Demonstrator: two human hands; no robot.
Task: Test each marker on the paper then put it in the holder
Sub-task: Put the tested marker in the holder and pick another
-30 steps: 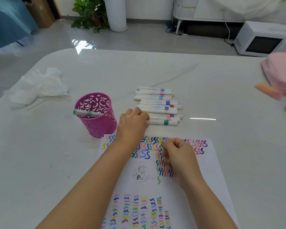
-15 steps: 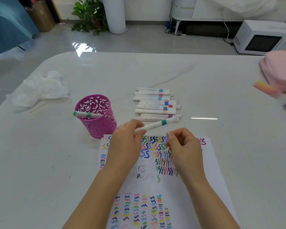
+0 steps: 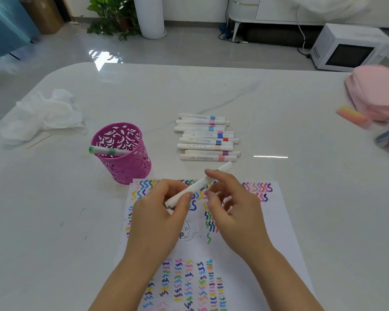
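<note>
Held slantwise over paper: marker, gripped near lower end in left hand, pinched higher up by right hand, likely readying to pull cap for test. Waiting beyond on table: row of markers. Lying across holder rim: green marker.

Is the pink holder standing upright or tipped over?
Upright: the pink holder stands on its base, mouth up, a green marker leaning on its rim.

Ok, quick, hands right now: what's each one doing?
Left hand: holding the marker by its near end.
Right hand: touching the same marker's far end; grip cannot be told.
</note>
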